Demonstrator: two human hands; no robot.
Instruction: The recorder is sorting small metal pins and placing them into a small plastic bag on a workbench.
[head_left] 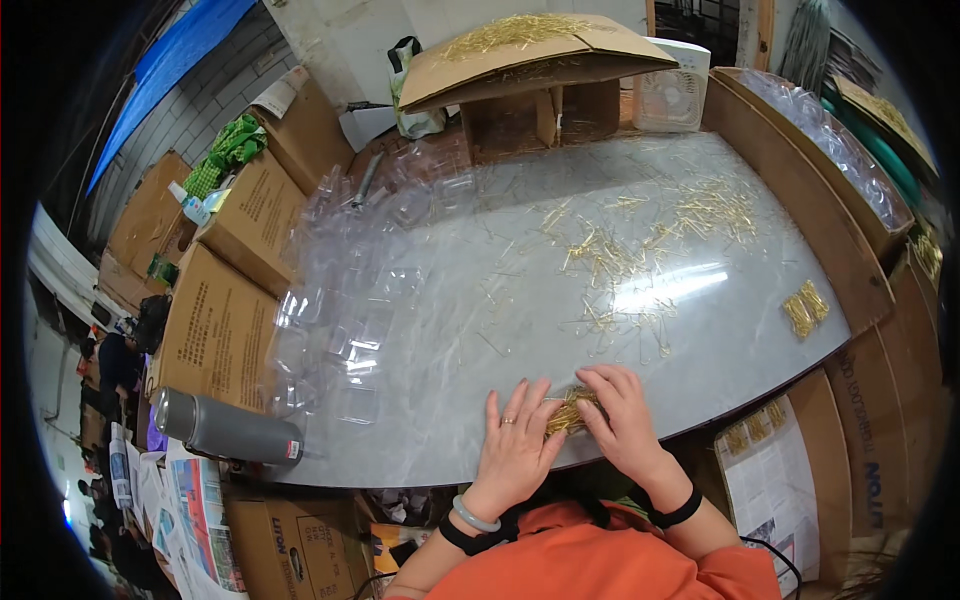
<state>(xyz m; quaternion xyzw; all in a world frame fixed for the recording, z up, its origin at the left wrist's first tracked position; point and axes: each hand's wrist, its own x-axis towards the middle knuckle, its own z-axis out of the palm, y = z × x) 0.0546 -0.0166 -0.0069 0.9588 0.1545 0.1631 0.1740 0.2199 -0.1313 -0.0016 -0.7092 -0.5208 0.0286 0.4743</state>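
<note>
At the table's near edge, my left hand (513,445) and my right hand (625,425) close around a small bundle of thin gold wire hooks (572,413) from both sides. My fingers cover part of the bundle. Just beyond my hands, loose gold wire hooks (600,252) lie scattered over the grey glossy table (440,320). Toward the right edge of the table sit two neat bundles of the same gold wire pieces (805,308).
Clear plastic boxes (350,290) crowd the table's left side, with a grey bottle (240,428) near the front-left corner. A cardboard shelf (530,60) topped with gold wires stands at the back beside a white fan (672,88). Cardboard boxes (225,325) border the left.
</note>
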